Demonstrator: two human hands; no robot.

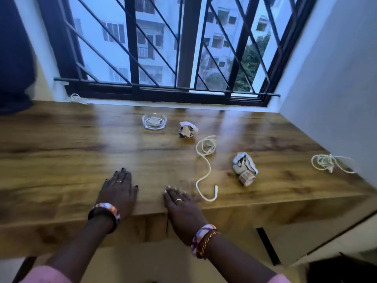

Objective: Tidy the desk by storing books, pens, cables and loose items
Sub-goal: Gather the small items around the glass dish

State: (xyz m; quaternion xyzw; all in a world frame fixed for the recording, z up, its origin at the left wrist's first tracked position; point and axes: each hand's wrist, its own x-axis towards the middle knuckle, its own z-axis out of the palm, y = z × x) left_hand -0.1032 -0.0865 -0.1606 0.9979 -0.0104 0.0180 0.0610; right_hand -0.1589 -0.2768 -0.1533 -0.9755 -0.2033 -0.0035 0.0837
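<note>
Nearest the viewer, two forearms in pink sleeves reach forward, and both hands lie flat, palms down, on the front edge of a wooden desk (61,152). The left hand (119,189) and the right hand (179,203) sit a little apart, fingers straight, gripping nothing. Each wrist wears a patterned bangle.

Moving left to right across the desk: a small bundle of white cable (76,98) lies on the sill at the far left, under a barred window (163,48). Near the middle, toward the back, stands a glass ashtray (154,121), with a crumpled paper ball (187,129) just beside it. A loose white cable (205,166) snakes toward the front edge, its plug end near the right hand. Further right lies a second crumpled paper wad (243,168), and near the right edge a knotted white cord (328,162).

Nothing appears to have been stored yet. The loose cable looks the likeliest first pick. Lifted by one end, it could drag and sweep the paper balls along or knock the glass ashtray. The knotted cord lies close to the edge and could slip off if nudged.
</note>
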